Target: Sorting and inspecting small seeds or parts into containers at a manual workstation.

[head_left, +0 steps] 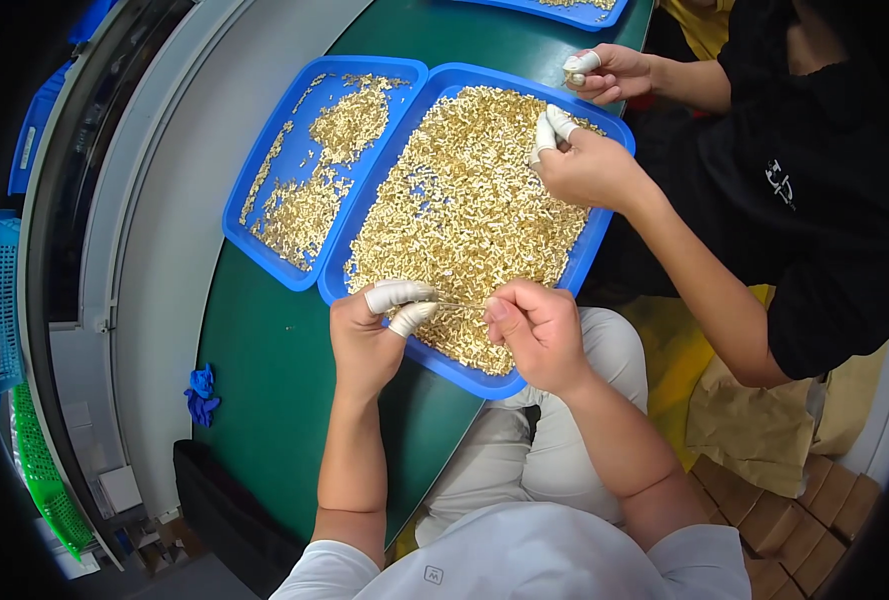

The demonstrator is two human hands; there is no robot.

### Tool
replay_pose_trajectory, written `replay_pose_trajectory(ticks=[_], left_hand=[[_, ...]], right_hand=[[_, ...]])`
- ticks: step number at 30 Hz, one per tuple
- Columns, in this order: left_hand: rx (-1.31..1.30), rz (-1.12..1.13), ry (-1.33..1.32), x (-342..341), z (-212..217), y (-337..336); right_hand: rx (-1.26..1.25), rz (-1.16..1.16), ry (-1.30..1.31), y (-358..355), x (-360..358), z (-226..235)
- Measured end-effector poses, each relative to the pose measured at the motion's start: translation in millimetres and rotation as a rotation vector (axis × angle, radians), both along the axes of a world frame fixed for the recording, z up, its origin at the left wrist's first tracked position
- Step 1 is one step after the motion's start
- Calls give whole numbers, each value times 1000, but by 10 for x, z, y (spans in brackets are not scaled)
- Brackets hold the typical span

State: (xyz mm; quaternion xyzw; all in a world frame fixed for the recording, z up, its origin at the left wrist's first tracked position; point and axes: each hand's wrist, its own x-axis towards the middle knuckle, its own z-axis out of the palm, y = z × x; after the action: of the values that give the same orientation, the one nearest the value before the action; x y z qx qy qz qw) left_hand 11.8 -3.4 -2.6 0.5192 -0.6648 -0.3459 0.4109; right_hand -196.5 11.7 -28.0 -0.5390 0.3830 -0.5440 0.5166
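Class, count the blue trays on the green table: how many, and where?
3: a large tray in the middle, a smaller tray along its left side, and a top tray partly cut off by the picture's edge. More may lie out of view.

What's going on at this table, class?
The person's left hand, with white finger covers on two digits, and bare right hand hold what looks like a thin strand over the near end of a large blue tray heaped with small gold-coloured pieces. A smaller blue tray with fewer pieces lies to its left. A co-worker's hands, also wearing finger covers, are near the large tray's far right corner.
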Motion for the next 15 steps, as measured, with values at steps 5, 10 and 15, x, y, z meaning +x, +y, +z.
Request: replay_pose_trajectory(ticks=[5,10,15], left_hand=[[96,-8,389,-26,12,63],[22,-81,248,-4,65,55],[-27,-105,159,-64,91,67]], right_hand=[[-22,13,37,-5,-4,26],[-17,29,37,-1,0,23],[-30,29,64,-3,1,32]])
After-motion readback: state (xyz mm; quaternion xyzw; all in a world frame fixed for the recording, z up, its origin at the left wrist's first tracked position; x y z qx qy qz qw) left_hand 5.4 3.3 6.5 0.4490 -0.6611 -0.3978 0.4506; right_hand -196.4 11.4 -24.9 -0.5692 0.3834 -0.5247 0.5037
